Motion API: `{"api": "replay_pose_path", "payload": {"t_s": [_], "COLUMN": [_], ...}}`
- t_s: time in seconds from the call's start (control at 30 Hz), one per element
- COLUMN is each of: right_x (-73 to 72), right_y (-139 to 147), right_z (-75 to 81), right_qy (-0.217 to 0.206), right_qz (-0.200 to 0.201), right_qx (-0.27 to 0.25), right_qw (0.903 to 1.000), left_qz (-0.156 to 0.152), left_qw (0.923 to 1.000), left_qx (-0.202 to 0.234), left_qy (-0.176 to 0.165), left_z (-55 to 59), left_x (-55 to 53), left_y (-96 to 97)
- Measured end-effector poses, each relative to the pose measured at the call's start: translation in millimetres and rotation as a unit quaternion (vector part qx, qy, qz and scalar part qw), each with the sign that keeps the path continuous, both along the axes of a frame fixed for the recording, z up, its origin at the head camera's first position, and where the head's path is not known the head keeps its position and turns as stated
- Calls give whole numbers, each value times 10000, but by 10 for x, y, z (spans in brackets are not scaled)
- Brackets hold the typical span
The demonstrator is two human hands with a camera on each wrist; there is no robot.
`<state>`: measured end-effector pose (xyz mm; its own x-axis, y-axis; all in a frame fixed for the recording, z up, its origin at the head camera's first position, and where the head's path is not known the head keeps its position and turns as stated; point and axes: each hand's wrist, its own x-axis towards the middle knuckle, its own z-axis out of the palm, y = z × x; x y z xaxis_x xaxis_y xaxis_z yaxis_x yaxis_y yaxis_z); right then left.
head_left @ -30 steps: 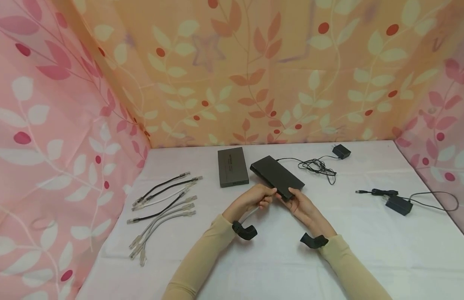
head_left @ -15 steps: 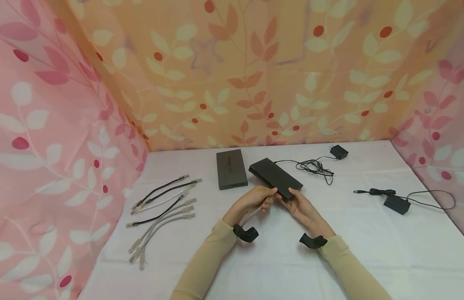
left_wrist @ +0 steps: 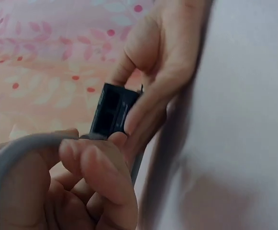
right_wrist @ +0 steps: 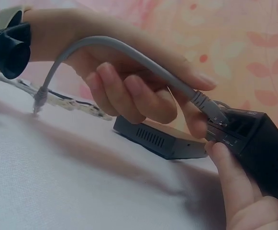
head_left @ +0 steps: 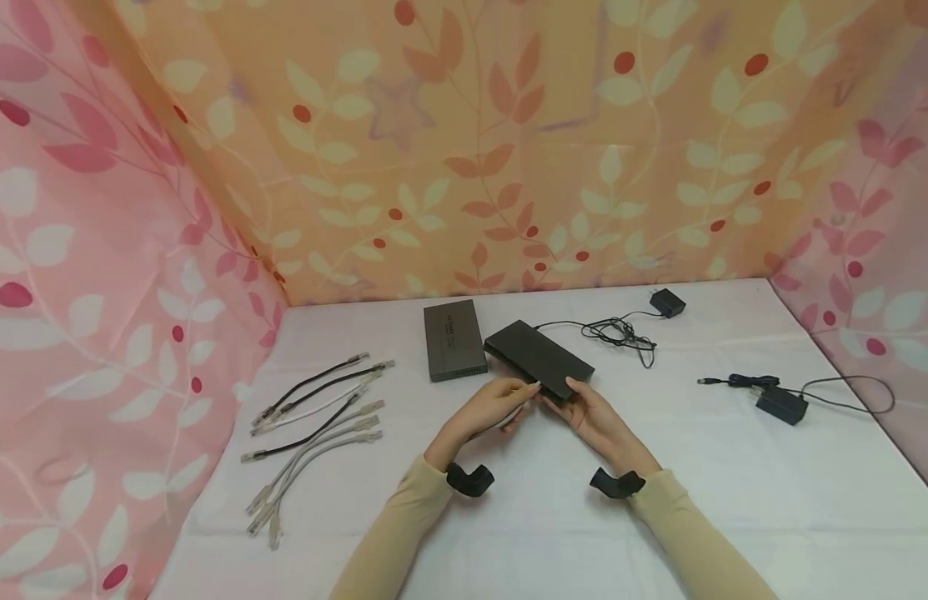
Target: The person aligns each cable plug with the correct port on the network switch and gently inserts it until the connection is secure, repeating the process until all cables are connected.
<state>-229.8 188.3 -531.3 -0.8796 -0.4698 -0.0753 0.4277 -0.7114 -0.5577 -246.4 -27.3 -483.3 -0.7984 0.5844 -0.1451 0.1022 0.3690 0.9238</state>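
My right hand (head_left: 600, 423) grips the near end of a black network switch (head_left: 537, 357), thumb on top and fingers beneath. The switch is tilted, its row of ports facing left. At that port side, my left hand (head_left: 488, 410) pinches a grey network cable (right_wrist: 122, 50) near its plug. The clear plug (right_wrist: 217, 116) sits at a port opening of the switch in the right wrist view. From there the cable arches back over the left hand, and its other plug (right_wrist: 39, 100) hangs near the wrist. In the left wrist view fingers hide the plug.
A second, grey switch (head_left: 454, 340) lies behind the left hand. Several short black, white and grey network cables (head_left: 313, 437) lie at left. A power adapter (head_left: 667, 302) with a bundled cord is at the back right, another adapter (head_left: 782, 405) at right.
My left hand's fingers have loosened and spread somewhat around the cable. The right hand holds the switch in about the same pose. The whole head view has shifted slightly.
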Motion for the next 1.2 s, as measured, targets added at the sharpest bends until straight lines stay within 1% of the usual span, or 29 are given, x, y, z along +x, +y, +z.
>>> {"api": "replay_pose_path", "payload": {"t_s": [0.07, 0.13, 0.23, 0.33, 0.4, 0.53, 0.63, 0.77, 0.87, 1.0, 1.03, 1.2], "right_x": [-4, -6, -5, -6, -6, -7, -9, -14, -14, -11, -11, -9], "right_y": [-3, -6, -8, -10, -10, -9, -13, -14, -8, -7, -7, -10], "right_z": [-1, -4, -8, -9, -10, -13, -18, -31, -34, -33, -34, -35], "right_qy": [-31, -14, 47, 75, 102, 144, 139, 103, 89, 126, 141, 195], "right_qz": [-30, -40, -20, 14, 29, 11, -17, -22, -1, 30, 34, 24], "right_qx": [36, 50, 25, -48, -68, -36, 62, 113, 85, 87, 103, 201], "right_qw": [10000, 10000, 10000, 10000, 9999, 9999, 9999, 9999, 9999, 9999, 9998, 9996], "left_qz": [60, 154, 319, 525, 718, 1100, 1361, 1611, 1711, 1811, 1828, 1758], "left_qw": [9981, 9932, 9858, 9786, 9726, 9610, 9532, 9434, 9391, 9356, 9338, 9272], "left_qx": [-336, -664, -938, -1135, -1269, -1435, -1503, -1556, -1542, -1618, -1665, -1903], "left_qy": [505, 948, 1358, 1632, 1810, 2093, 2241, 2446, 2549, 2562, 2587, 2706], "left_z": [10, 29, 64, 95, 101, 83, 58, 2, -45, -91, -100, -106], "left_x": [11, 26, 62, 110, 139, 186, 218, 257, 285, 320, 327, 370], "left_y": [-52, -111, -213, -343, -435, -617, -742, -909, -1033, -1189, -1227, -1414]}}
